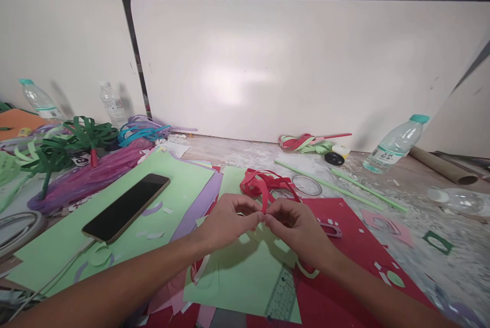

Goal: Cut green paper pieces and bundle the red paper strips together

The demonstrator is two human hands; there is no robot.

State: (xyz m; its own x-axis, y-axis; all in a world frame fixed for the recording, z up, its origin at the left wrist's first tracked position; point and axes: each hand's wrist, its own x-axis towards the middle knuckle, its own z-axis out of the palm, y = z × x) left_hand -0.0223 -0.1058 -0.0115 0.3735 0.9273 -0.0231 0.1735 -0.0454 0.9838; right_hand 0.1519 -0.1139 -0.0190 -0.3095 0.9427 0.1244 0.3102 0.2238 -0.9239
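Both hands meet over the middle of the table, fingertips nearly touching. My left hand (233, 218) pinches the near end of a red paper strip (265, 196) between thumb and forefinger. From the other side, my right hand (293, 221) pinches the same strip end. Beyond the fingers, the rest of the strip lies in a loose tangle of red paper loops (254, 181). Beneath the hands is a light green paper sheet (233, 287), with a clear ruler (281, 295) at its near edge. A red sheet (344, 287) lies under my right forearm.
A phone (128, 208) rests on green paper at the left. Paper flowers (90, 134) and a purple plastic bag (103, 177) are behind it. Green paper sticks (329, 185), a tape roll (307, 185), a leaning water bottle (396, 144) and a cardboard tube (444, 166) lie right. White boards stand behind.
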